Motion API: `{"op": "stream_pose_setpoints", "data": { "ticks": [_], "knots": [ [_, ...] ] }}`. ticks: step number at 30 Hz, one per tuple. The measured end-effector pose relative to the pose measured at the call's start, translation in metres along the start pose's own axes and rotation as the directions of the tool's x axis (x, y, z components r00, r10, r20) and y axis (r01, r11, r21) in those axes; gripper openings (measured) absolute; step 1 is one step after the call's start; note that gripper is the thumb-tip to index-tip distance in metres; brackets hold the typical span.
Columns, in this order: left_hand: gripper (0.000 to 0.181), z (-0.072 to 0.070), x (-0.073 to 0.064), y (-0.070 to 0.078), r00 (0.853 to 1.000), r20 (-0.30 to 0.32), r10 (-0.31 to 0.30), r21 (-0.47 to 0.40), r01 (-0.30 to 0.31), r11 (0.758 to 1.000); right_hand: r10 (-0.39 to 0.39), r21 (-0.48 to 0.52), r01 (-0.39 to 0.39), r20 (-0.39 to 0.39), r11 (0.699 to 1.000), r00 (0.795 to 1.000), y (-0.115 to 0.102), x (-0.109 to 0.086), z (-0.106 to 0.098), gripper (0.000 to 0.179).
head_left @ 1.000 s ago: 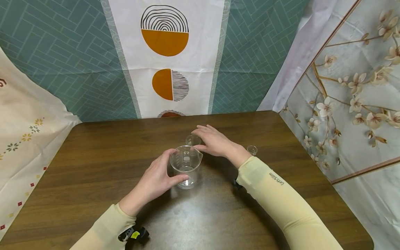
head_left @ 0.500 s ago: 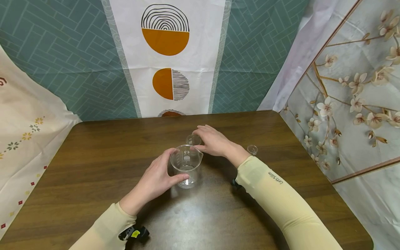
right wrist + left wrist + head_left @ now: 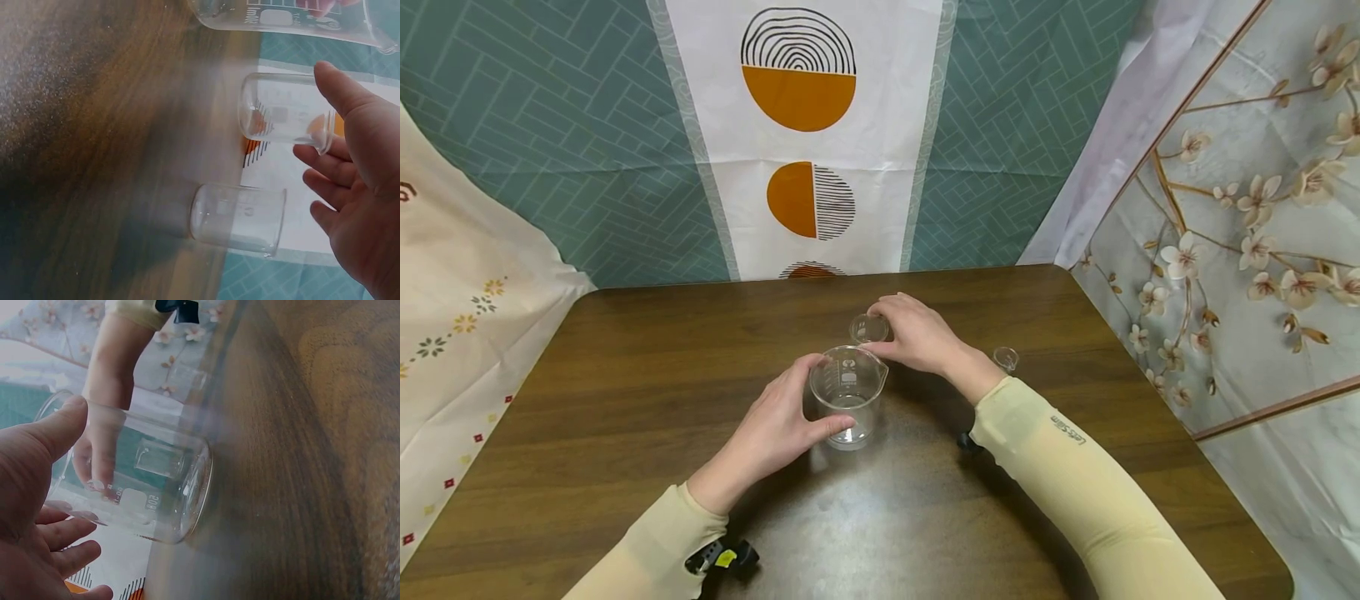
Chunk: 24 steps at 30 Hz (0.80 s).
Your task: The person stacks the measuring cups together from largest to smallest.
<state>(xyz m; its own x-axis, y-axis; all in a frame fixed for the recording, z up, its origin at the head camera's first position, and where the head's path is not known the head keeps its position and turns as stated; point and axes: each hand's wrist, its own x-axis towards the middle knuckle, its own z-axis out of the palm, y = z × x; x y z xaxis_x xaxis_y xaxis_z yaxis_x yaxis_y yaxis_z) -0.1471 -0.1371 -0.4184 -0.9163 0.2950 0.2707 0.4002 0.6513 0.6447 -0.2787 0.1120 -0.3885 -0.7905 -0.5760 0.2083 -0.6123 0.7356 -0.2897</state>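
My left hand (image 3: 778,421) holds a large clear glass beaker (image 3: 848,392), thumb on its near side and fingers behind its far side. White graduations mark the beaker's wall, and its spout points to the right. Just beyond it, my right hand (image 3: 917,333) pinches a smaller glass beaker (image 3: 863,329) near the rim between thumb and fingers. In the right wrist view this smaller beaker (image 3: 281,107) stands between thumb and fingertips (image 3: 306,153). Through the large beaker's wall (image 3: 178,531), the left wrist view shows the smaller beaker (image 3: 159,459).
A third, small beaker (image 3: 1005,359) stands to the right, beyond the right forearm; it is nearer the camera in the right wrist view (image 3: 237,219). Everything stands on a brown wooden table (image 3: 662,367). Patterned curtains (image 3: 1015,125) hang behind it.
My right hand has tightened at the smaller beaker's rim, and both have shifted slightly away from me. My left hand stays in place on the large beaker.
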Motion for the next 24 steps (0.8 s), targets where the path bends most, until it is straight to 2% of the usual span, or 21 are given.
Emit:
{"op": "stream_pose_setpoints", "data": {
  "ticks": [8,24],
  "knots": [
    [0.087,0.000,0.001,0.001,1.000,0.006,0.002,-0.001,-0.002,1.000,0.073,-0.007,-0.074,-0.084,0.997,0.994,-0.005,-0.007,-0.011,0.060],
    [0.086,0.002,0.002,-0.001,1.000,0.003,0.009,-0.004,-0.009,1.000,0.172,0.002,-0.174,-0.151,0.985,0.973,-0.023,-0.024,-0.035,0.063]
  ]
}}
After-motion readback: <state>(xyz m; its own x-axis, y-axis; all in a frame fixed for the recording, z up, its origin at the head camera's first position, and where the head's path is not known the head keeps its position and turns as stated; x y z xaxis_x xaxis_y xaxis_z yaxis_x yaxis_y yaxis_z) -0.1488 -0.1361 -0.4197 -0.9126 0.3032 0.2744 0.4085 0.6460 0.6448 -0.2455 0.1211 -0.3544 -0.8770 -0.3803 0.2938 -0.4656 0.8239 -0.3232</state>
